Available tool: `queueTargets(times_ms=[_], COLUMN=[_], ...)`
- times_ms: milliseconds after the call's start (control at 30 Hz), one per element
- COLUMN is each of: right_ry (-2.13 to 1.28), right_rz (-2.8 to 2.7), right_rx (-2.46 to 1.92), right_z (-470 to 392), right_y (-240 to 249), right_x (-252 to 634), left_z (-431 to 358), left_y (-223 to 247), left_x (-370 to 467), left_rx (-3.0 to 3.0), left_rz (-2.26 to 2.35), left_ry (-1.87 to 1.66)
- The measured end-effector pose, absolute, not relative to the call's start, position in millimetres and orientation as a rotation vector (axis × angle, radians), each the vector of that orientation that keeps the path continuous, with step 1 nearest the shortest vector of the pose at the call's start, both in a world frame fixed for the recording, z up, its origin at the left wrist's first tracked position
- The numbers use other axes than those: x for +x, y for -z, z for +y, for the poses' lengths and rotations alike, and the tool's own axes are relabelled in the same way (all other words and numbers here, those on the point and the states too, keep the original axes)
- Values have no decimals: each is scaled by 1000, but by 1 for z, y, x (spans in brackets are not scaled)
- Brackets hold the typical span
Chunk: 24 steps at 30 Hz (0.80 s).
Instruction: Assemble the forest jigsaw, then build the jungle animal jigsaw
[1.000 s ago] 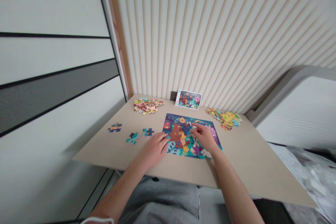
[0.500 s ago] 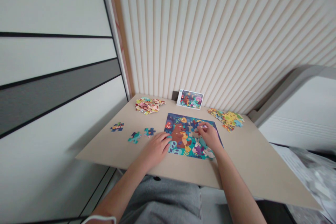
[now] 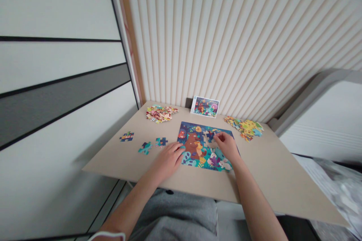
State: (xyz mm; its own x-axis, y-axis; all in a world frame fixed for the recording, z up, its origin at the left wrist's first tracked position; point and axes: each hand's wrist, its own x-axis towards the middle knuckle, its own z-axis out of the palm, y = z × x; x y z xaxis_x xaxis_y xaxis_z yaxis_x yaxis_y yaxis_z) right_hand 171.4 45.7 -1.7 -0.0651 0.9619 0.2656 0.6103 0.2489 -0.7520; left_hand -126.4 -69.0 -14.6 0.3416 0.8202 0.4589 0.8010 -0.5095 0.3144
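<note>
A colourful jigsaw [image 3: 195, 147] with a brown bear and rabbits lies on the beige table, with a gap in its upper middle. At the gap, my right hand [image 3: 227, 146] pinches a dark blue puzzle piece [image 3: 209, 136] between thumb and fingertips. My left hand [image 3: 171, 158] rests on the jigsaw's left edge, its fingers lying flat with nothing in them. Left of that hand are loose pieces: a blue one [image 3: 161, 142], a teal one [image 3: 145, 148] and a multicoloured group [image 3: 127, 136].
A picture card [image 3: 205, 106] leans at the back of the table [image 3: 277, 173]. One pile of pink and red pieces [image 3: 160, 113] sits at the back left, another of yellow pieces [image 3: 247, 128] at the back right. A pleated wall stands behind.
My right hand has shifted slightly right, and the dark blue piece at its fingertips now shows more clearly over the gap. My left hand has stayed in place.
</note>
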Motion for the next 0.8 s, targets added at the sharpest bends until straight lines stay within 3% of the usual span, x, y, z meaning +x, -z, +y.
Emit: queueTargets(times_ms=[800], right_ry=[-889], right_rz=[-1710], right_rx=[-1454], right_z=[50], right_y=[8], right_x=[172], left_z=[-70], left_y=[14], left_x=[-127], left_rx=[2533], left_rz=[1546], left_ry=[-864])
